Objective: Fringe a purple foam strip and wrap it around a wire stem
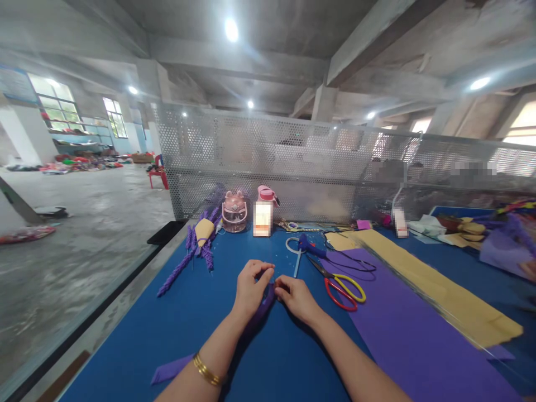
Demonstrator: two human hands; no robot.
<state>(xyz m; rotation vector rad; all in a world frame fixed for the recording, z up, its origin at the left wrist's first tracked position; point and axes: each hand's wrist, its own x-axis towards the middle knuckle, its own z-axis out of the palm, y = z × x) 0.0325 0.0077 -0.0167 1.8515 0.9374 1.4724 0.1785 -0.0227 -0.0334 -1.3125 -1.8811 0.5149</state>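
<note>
While your left hand (252,286) and right hand (296,297) narrowly pinch the purple strip (266,301) over the middle of the blue bench (205,318), scissors (354,285) lie near your right hand; a perforated metal screen (196,162) rises across the far edge; grey concrete floor (104,223) stretches away leftward.

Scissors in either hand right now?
No: the scissors lie untouched to the right of the left hand and right hand, handles partly over the purple sheet.
</note>
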